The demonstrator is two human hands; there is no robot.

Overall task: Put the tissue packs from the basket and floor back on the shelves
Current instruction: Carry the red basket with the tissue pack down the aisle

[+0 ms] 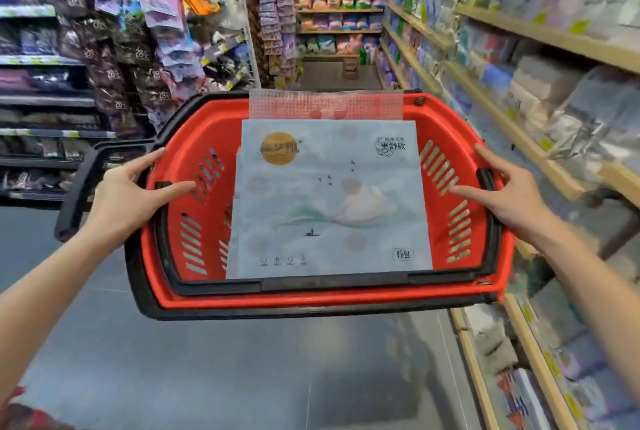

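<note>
I hold a red plastic basket [194, 159] with black rim and handles up in front of me, above the aisle floor. My left hand [135, 194] grips its left rim, thumb inside the basket. My right hand [502, 194] grips the right rim the same way. Inside lies a large pale blue tissue pack [329, 201] with a gold circle, a mountain picture and a "6" label. Its clear dotted top flap [325, 104] sticks over the far rim. The pack fills most of the basket's middle.
Wooden shelves [519, 132] stacked with tissue packs run along the right side. On the left hang dark and purple packets [114, 73] on racks. More stocked shelves [339, 10] close the aisle's far end. Grey floor [242, 377] lies below the basket.
</note>
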